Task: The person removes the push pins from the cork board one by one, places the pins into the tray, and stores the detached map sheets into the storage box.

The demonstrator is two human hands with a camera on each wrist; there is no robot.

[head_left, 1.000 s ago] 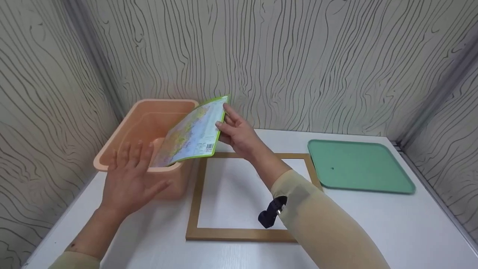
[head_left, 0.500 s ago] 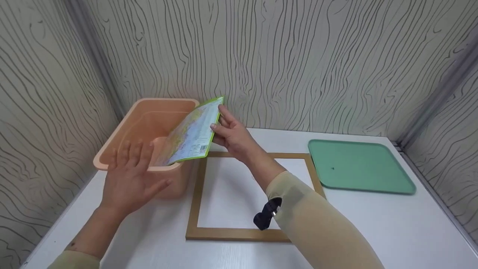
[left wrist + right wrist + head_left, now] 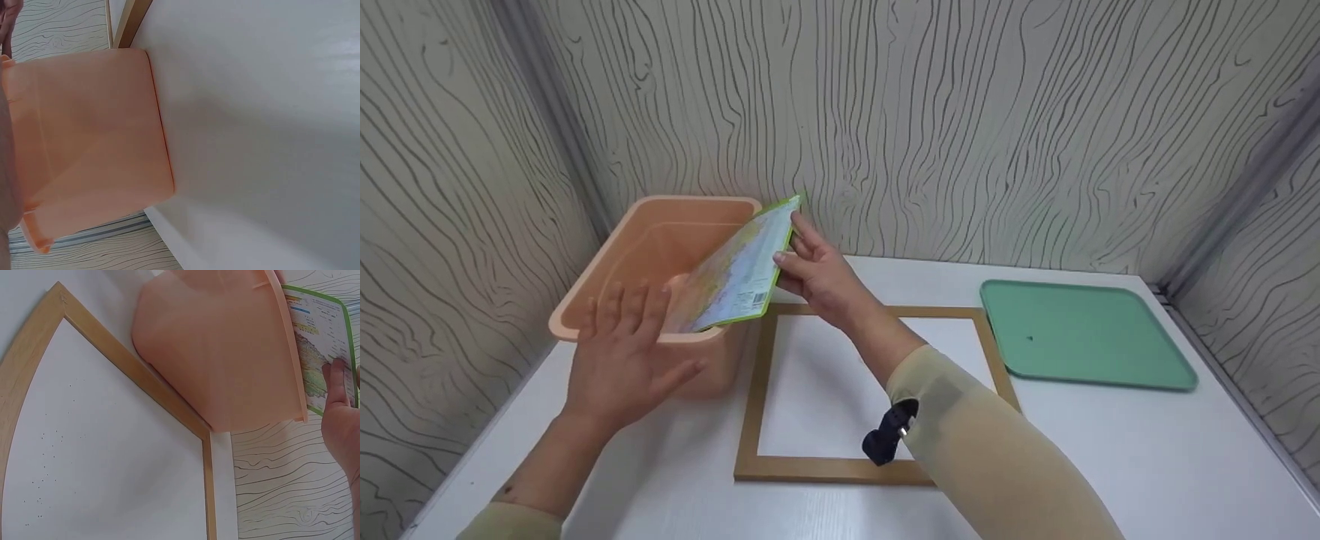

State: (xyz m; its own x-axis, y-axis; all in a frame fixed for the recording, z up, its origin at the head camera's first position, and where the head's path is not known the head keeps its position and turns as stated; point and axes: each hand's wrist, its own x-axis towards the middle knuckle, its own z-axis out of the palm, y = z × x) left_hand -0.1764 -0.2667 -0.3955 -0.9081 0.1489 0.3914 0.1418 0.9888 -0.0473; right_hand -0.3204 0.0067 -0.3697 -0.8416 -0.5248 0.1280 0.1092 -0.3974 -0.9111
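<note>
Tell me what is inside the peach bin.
The lower end of the map sheet, gripped by the right hand, dips into the peach bin. The left hand and near wall hide the bottom.

There was one peach bin (image 3: 649,247), one map booklet (image 3: 739,270), one wooden frame (image 3: 825,469) and one green tray (image 3: 1084,334) — four things in total, each kind only once. Two hands were in view — the left hand (image 3: 619,360) and the right hand (image 3: 817,274).
</note>
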